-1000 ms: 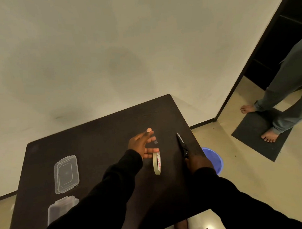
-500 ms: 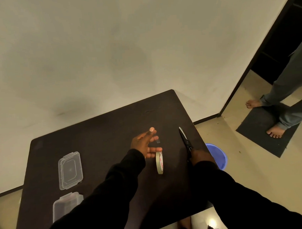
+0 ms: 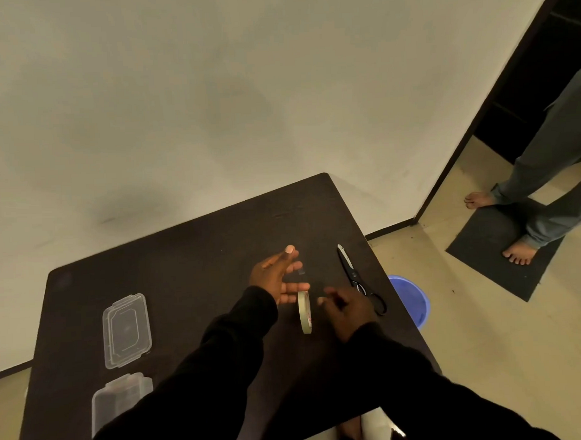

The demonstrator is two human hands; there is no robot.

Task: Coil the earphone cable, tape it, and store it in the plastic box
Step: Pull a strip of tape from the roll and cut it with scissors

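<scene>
A roll of pale tape (image 3: 305, 313) stands on its edge on the dark table (image 3: 191, 256). My left hand (image 3: 278, 276) hovers just left of the roll, fingers spread, with a small clear strip of tape (image 3: 301, 271) at its fingertips. My right hand (image 3: 345, 306) is blurred, right of the roll, holding nothing. Black-handled scissors (image 3: 352, 272) lie shut on the table beside it. The clear plastic box (image 3: 119, 398) sits at the near left, partly hidden by my left sleeve, and its lid (image 3: 126, 329) lies flat behind it. No earphone cable shows.
The table's right edge runs close past the scissors. A blue bucket (image 3: 408, 298) stands on the floor below that edge. Another person stands barefoot on a dark mat (image 3: 481, 242) in the doorway at right. A plain wall rises behind the table.
My right hand has let go of the scissors, which now lie on the table, and has moved left toward the tape roll. My left hand has hardly moved.
</scene>
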